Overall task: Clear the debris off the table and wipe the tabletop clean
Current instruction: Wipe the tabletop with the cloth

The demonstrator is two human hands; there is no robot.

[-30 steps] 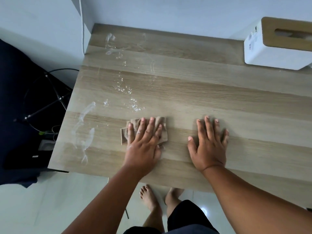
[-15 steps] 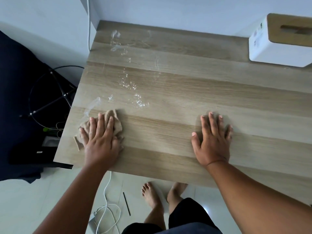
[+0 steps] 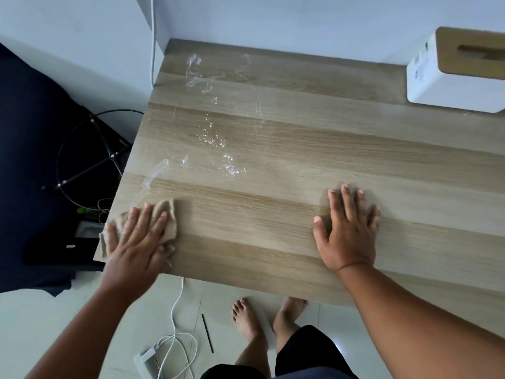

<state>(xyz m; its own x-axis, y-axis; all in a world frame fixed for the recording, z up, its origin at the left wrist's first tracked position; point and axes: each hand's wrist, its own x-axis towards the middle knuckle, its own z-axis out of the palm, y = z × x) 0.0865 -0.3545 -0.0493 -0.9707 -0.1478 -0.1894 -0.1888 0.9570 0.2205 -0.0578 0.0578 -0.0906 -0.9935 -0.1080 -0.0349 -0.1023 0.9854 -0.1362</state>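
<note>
The light wooden tabletop (image 3: 287, 220) fills the head view. My left hand (image 3: 136, 242) presses a crumpled beige cloth (image 3: 168, 214) flat against the table at its front left corner, fingers straight, with part of the cloth hanging over the left edge. My right hand (image 3: 348, 231) lies palm down on the bare wood to the right, fingers spread, holding nothing. Wet streaks and droplets (image 3: 216, 138) shine on the left half of the tabletop, from beyond the cloth to the far left corner.
A white tissue box (image 3: 453, 75) with a wooden lid stands at the far right against the wall. A dark stool frame (image 3: 90, 160) and cables are left of the table. On the floor lie a white cable (image 3: 175, 346) and my bare feet (image 3: 246, 321).
My left hand has slid the cloth leftward along the front of the table, from the middle to the left corner. My right hand has stayed planted in place.
</note>
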